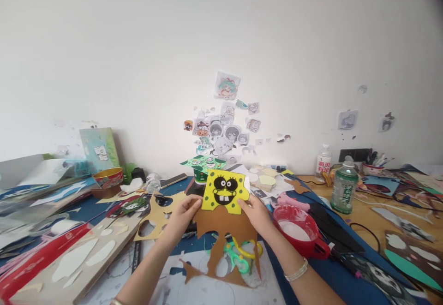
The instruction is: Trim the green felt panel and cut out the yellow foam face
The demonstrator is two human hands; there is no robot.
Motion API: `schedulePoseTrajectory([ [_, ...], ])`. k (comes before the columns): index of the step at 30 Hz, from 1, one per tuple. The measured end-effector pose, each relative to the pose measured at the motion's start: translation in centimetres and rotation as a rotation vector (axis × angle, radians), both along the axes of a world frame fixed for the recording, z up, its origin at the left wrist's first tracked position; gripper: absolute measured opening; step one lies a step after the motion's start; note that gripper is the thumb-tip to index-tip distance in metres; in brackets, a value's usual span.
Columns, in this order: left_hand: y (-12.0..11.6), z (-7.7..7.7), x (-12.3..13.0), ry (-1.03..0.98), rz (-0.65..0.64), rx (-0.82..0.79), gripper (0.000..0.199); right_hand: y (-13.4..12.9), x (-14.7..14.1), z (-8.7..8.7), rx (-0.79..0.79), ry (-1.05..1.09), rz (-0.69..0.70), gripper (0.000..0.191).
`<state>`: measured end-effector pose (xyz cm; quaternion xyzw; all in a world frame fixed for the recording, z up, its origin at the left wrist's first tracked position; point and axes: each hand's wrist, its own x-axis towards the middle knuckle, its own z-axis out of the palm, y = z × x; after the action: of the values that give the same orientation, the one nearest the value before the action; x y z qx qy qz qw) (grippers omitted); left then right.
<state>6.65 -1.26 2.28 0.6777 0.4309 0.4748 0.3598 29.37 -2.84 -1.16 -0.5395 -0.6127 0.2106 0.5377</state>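
In front of me stands a yellow cartoon face cutout point(225, 192) with green spots, black eye patches, a wide dark mouth and white teeth. My left hand point(188, 209) pinches it at the lower left edge, and my right hand point(254, 209) pinches it at the right edge. Directly below the face is a brown sheet with cut-out gaps point(224, 222); whether my fingers also hold it, I cannot tell. Scissors with green and yellow handles point(239, 260) lie beneath, partly covered by the brown sheet. Drawn-on white paper point(263, 286) is under them.
To the right are a red cup point(297, 231) with pale contents, a green bottle point(344, 189) and a white-labelled bottle point(323, 162). A board with white cutouts point(79, 263) lies left, near a cream cut-out sheet point(157, 217). A green-topped cup point(201, 169) stands behind the face.
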Motion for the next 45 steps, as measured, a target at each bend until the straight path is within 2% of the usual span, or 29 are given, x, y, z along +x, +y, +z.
schedulePoseTrajectory([
  [9, -0.1, -0.1, 0.3, -0.007, 0.024, 0.011, 0.036, -0.3, -0.1, 0.2, 0.012, -0.041, -0.027, 0.022],
  [19, -0.6, 0.7, 0.4, -0.027, -0.043, -0.064, 0.04, -0.7, -0.2, 0.5, 0.01, -0.075, -0.093, 0.024],
  [26, 0.1, -0.1, 0.0, -0.064, 0.04, -0.019, 0.035, -0.7, 0.1, 0.7, 0.001, -0.134, -0.081, 0.021],
  [33, 0.6, -0.7, -0.2, -0.063, 0.043, 0.018, 0.031, -0.6, -0.1, 0.2, 0.042, -0.141, -0.097, 0.016],
  [39, 1.0, -1.1, -0.2, -0.033, -0.001, 0.058, 0.026, -0.5, -0.4, 0.0, 0.077, -0.086, -0.128, 0.013],
  [45, 1.1, -1.4, -0.3, 0.02, -0.036, 0.089, 0.026, -0.3, -0.3, -0.3, 0.089, -0.025, -0.093, 0.012],
])
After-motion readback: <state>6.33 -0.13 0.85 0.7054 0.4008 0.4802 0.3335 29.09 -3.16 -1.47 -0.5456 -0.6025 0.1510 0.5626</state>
